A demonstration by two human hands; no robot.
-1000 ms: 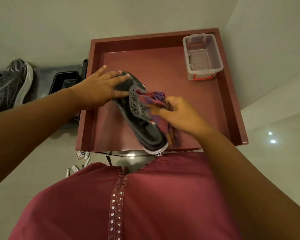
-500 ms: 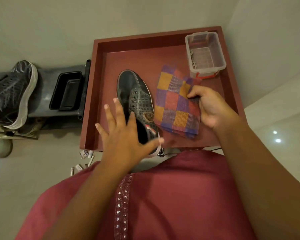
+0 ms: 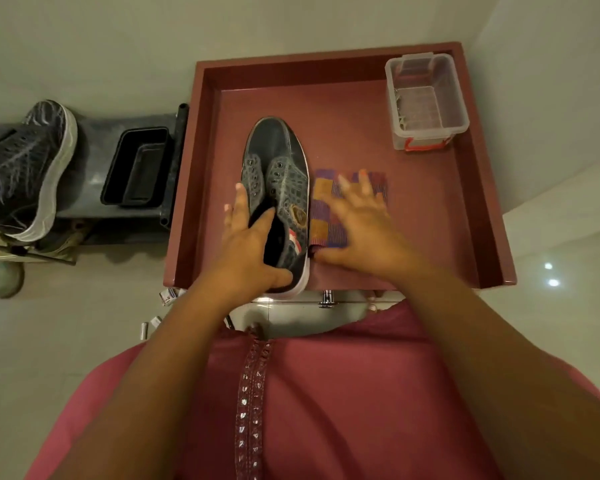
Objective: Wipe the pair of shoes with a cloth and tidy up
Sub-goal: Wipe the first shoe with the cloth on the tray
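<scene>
From the head camera, looking straight down: a dark shoe (image 3: 278, 188) lay in the red tray (image 3: 478, 209), toe pointing away from the person, heel at the near rim. The left hand (image 3: 248, 251) was on that shoe, its fingers (image 3: 240, 202) along the left side and the thumb reaching across the opening at the heel, so it gripped the shoe's near end. Just to the right, touching the shoe's side, the checked cloth (image 3: 326, 216) lay flat on the tray floor. The right hand (image 3: 364, 230) pressed down on the cloth, fingers straight and spread, nothing clasped in them. A clear plastic box (image 3: 428, 102) with a red clip stood in the tray's far right corner, well apart from the shoe and cloth. Over on the left, outside the tray, the second shoe (image 3: 25, 171) sat tilted on a dark shelf (image 3: 84, 174), white sole facing the tray. Between it and the tray stood a black tub (image 3: 136, 168). A few small white items (image 3: 168, 296) lay on the pale floor near the tray's near left corner. The person's red garment (image 3: 326, 393) filled the bottom of the view.
</scene>
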